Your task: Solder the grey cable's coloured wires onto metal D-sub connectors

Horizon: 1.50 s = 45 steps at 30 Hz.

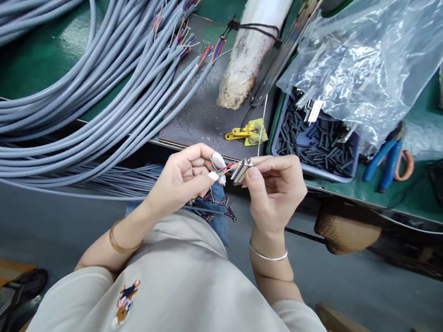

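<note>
In front of my body, my left hand (195,173) is closed on several thin coloured wires (227,168), its thumb and a finger wrapped in white. My right hand (273,184) pinches a small metal multi-pin connector (241,172) between thumb and index finger. The wire ends reach the connector's left edge; whether they are joined to it I cannot tell. A thin bright strand (262,124) rises from near the connector. Below my left hand, several wired connectors (228,207) hang by my lap.
Thick bundles of grey cable (90,90) with stripped coloured ends cover the left. Yellow snips (239,133) lie on a dark board (197,121). A blue bin (339,176) holds black tubes beneath a plastic bag (375,49). Blue-handled pliers (389,161) lie at right.
</note>
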{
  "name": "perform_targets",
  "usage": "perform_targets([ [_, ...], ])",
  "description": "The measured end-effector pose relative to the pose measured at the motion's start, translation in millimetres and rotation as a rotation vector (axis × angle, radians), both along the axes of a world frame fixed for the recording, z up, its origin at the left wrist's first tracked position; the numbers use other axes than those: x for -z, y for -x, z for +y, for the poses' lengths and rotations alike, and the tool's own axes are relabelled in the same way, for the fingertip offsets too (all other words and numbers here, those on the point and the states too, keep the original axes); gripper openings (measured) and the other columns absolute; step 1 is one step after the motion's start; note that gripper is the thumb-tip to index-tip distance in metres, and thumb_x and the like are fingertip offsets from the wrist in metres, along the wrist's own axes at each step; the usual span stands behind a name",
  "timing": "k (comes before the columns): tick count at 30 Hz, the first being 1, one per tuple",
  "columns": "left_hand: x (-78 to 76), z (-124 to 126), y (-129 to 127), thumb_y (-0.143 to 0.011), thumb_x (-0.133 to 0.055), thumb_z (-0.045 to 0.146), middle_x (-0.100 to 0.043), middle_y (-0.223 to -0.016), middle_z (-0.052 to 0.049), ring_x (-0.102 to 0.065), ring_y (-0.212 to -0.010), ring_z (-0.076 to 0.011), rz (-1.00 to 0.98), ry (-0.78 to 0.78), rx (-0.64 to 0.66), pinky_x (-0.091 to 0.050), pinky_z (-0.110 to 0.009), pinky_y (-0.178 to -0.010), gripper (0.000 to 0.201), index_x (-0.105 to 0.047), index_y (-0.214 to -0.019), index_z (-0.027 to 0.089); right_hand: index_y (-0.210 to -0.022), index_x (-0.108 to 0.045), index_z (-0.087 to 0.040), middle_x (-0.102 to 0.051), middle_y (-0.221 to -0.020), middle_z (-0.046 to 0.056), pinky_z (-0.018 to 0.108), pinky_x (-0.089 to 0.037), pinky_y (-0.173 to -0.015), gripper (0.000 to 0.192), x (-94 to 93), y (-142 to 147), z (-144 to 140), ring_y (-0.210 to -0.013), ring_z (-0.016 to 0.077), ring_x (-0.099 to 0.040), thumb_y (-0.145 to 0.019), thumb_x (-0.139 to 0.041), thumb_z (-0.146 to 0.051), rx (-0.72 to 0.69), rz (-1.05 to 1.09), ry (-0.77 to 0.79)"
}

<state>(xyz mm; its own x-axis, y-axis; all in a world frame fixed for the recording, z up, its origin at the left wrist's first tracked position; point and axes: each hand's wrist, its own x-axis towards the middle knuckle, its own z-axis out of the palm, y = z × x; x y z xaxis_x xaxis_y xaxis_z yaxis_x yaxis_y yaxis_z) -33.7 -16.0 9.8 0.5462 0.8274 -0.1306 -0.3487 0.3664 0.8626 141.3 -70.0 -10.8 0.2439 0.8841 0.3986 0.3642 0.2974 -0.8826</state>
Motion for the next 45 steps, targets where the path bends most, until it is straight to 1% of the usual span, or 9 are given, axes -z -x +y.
perform_targets([
  [5,1.4,0,2,-0.076,-0.074,0.011,-0.060,-0.068,0.005,-0.050,-0.051,-0.0020,0.044,-0.040,-0.024,-0.041,-0.011,-0.046,0.021,-0.061,-0.091,0.015,-0.095,-0.060,-0.024,-0.078,-0.102,0.002,0.028,-0.063,-0.058,0.007,-3.1,0,1,-0.083,0.0170,-0.077,-0.095,-0.067,-0.020,-0.064,0.049,-0.068],
  [14,8.4,0,1,-0.082,-0.076,0.012,-0.070,-0.087,-0.002,-0.069,-0.078,-0.0065,0.035,-0.160,-0.042,-0.054,-0.012,-0.070,0.021,-0.060,-0.096,0.015,-0.090,-0.063,-0.022,-0.081,-0.097,0.002,0.032,-0.067,-0.073,0.014,-7.3,-4,2,-0.090,0.0188,-0.079,-0.088,-0.074,-0.012,0.048,-0.013,-0.120],
  [28,-3.8,1,1,-0.084,-0.081,0.029,-0.064,-0.069,0.001,-0.052,-0.052,-0.0034,0.018,-0.119,0.006,-0.044,-0.013,-0.047,0.020,-0.068,-0.087,0.014,-0.089,-0.057,-0.024,-0.080,-0.112,0.007,0.033,-0.065,-0.061,0.011,16.0,-12,1,-0.088,0.0224,-0.080,-0.093,-0.068,-0.023,-0.087,-0.167,-0.287],
  [31,-1.2,-2,1,-0.087,-0.078,0.025,-0.069,-0.077,-0.002,-0.059,-0.060,-0.0063,0.064,-0.306,-0.034,-0.049,-0.016,-0.054,0.013,-0.071,-0.086,0.014,-0.091,-0.057,-0.025,-0.076,-0.089,0.000,0.029,-0.061,-0.058,0.011,7.3,-7,3,-0.074,0.0166,-0.076,-0.094,-0.067,-0.022,-0.040,-0.086,-0.239],
  [35,2.3,-8,-3,-0.092,-0.065,0.010,-0.075,-0.086,-0.006,-0.068,-0.076,-0.0105,0.212,-0.797,-0.027,-0.054,-0.020,-0.070,0.011,-0.073,-0.088,0.015,-0.085,-0.054,-0.025,-0.059,-0.068,-0.007,0.020,-0.046,-0.045,0.018,-11.8,-5,7,-0.051,0.0071,-0.056,-0.095,-0.068,-0.030,-0.065,0.162,0.129],
  [37,3.6,-11,-6,-0.093,-0.058,0.005,-0.076,-0.093,-0.007,-0.068,-0.081,-0.0107,0.306,-0.926,-0.057,-0.054,-0.020,-0.072,0.019,-0.073,-0.090,0.016,-0.084,-0.052,-0.025,-0.057,-0.065,-0.009,0.019,-0.041,-0.038,0.020,-19.7,-7,9,-0.043,0.0060,-0.051,-0.096,-0.068,-0.032,-0.152,0.240,0.271],
  [40,5.3,-11,-12,-0.091,-0.060,0.007,-0.077,-0.091,-0.006,-0.068,-0.078,-0.0105,0.334,-0.801,-0.113,-0.052,-0.020,-0.067,0.014,-0.071,-0.088,0.015,-0.084,-0.057,-0.025,-0.061,-0.066,-0.008,0.020,-0.045,-0.040,0.018,-26.1,-9,11,-0.047,0.0074,-0.059,-0.093,-0.071,-0.030,-0.054,0.107,0.243],
  [42,6.1,-8,-16,-0.088,-0.067,0.014,-0.073,-0.079,-0.004,-0.062,-0.063,-0.0079,0.304,-0.534,-0.131,-0.048,-0.018,-0.056,0.004,-0.068,-0.084,0.014,-0.085,-0.065,-0.025,-0.066,-0.070,-0.007,0.021,-0.046,-0.043,0.011,-26.8,-10,11,-0.052,0.0087,-0.064,-0.091,-0.074,-0.028,0.157,-0.065,0.070],
  [45,6.2,-2,-19,-0.084,-0.075,0.026,-0.062,-0.063,0.003,-0.048,-0.045,-0.0034,0.225,-0.173,-0.115,-0.038,-0.016,-0.042,0.016,-0.064,-0.081,0.014,-0.090,-0.074,-0.028,-0.067,-0.069,-0.004,0.026,-0.037,-0.038,0.007,-25.4,-13,8,-0.045,0.0102,-0.057,-0.094,-0.070,-0.033,0.426,-0.199,-0.214],
])
